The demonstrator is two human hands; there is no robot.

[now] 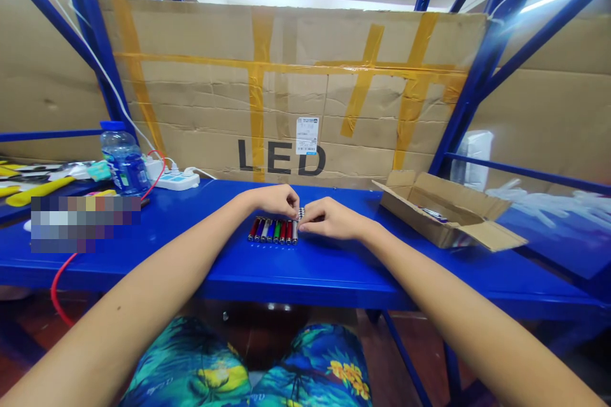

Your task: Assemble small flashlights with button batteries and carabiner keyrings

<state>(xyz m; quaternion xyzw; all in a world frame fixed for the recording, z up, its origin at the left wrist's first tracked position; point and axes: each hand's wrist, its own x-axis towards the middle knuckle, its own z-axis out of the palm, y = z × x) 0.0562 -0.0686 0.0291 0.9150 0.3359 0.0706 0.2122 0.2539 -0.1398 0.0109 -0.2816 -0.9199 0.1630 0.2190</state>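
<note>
Bottle (125,162) and open carton (414,219) flank coloured tubes (277,232) while left hand (280,200) and right hand (329,217) pinch a silvery piece (301,212).

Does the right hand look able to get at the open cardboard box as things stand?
Likely yes: the box stands open-topped to the right of the right hand, with no object visible between.

The blue, flat-topped counter (334,273) supports the following. Centre: slim, glossy cylinders (277,231) in red, blue, green and silver, laid side by side in one row; in front of them, a line of tiny pale specks (271,247), too small to identify. Right: an open brown cardboard box (414,219), flaps spread. Left rear: a clear, blue-capped plastic bottle (125,165) standing upright, beside a white plastic power strip (177,180).
</note>
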